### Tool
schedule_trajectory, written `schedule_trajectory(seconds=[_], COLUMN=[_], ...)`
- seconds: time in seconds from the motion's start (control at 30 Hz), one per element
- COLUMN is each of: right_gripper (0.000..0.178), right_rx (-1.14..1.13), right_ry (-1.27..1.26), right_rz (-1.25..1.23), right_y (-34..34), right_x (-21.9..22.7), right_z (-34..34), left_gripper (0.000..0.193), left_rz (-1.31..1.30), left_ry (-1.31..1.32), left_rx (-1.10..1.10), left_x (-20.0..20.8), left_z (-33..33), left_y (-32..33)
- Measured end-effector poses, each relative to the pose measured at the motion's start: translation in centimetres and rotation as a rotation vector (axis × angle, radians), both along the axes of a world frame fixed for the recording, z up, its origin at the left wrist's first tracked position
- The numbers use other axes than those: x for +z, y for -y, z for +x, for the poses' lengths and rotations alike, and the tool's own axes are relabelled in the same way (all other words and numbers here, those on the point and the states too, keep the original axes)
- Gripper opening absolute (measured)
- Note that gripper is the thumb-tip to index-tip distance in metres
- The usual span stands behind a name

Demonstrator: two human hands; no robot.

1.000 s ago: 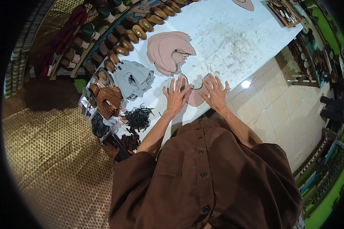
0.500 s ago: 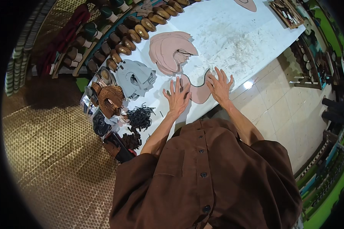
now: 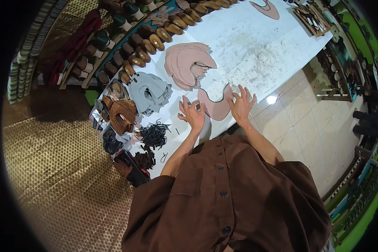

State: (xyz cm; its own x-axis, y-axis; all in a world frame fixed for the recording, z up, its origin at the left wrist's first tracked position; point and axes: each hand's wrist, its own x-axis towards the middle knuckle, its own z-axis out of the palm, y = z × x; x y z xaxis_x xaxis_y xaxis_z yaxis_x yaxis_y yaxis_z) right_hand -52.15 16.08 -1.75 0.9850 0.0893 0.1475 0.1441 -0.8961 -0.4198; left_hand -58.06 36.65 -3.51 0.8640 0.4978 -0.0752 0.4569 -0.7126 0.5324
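Observation:
A pink U-shaped flat piece [image 3: 217,111], which looks like a cut shoe upper, lies on the white table near its front edge. A dark line runs along its inner curve. My left hand [image 3: 192,114] is beside the piece's left arm, fingers spread and holding nothing. At the opposite side my right hand [image 3: 241,107] has its fingers apart, with the thumb side at the piece's right edge. Just beyond, a stack of similar pink pieces [image 3: 181,65] rests on the table.
Grey cut pieces [image 3: 145,90], a leopard-patterned piece [image 3: 124,113] and a heap of black strips [image 3: 154,133] lie to the left. Wooden shoe lasts [image 3: 156,42] line the far left edge. Another pink piece [image 3: 268,9] and a wooden tray of tools [image 3: 313,20] are farther off.
My left hand has come off the pink piece to its left, and the fingers of both hands have shifted. The view has moved slightly, so the table sits a little lower.

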Motion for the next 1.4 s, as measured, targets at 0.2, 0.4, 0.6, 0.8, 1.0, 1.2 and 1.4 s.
schedule_trajectory(seconds=[0.2,0.4,0.6,0.8,1.0,1.2,1.4], right_gripper=[0.026,0.024,0.022,0.023,0.031,0.034,0.026], right_rx=[-0.132,-0.072,0.002,0.044,-0.01,-0.007,-0.008], right_ry=[-0.183,-0.139,-0.104,-0.195,-0.269,-0.201,-0.073], right_rz=[0.196,0.153,0.216,0.286,0.363,0.36,0.31], right_y=[0.1,1.1,2.1,3.8,11.0,21.4,33.2], right_x=[0.5,-0.1,-0.5,-0.1,0.3,2.4,3.8], right_z=[1.1,1.0,1.5,3.1,7.0,12.8,17.9], left_gripper=[0.019,0.028,0.023,0.024,0.032,0.043,0.028], left_rz=[-0.112,-0.12,0.14,-0.124,-0.477,-0.741,-0.601], left_ry=[0.01,-0.133,0.065,-0.107,-0.069,-0.035,0.096], left_rx=[0.173,0.237,0.154,0.385,0.469,0.374,0.212], left_x=[0.1,0.4,-0.2,0.4,3.4,3.4,5.3], left_z=[0.9,1.6,1.1,2.4,5.8,11.8,17.9], left_y=[0.3,0.1,1.0,2.1,7.2,15.6,27.9])
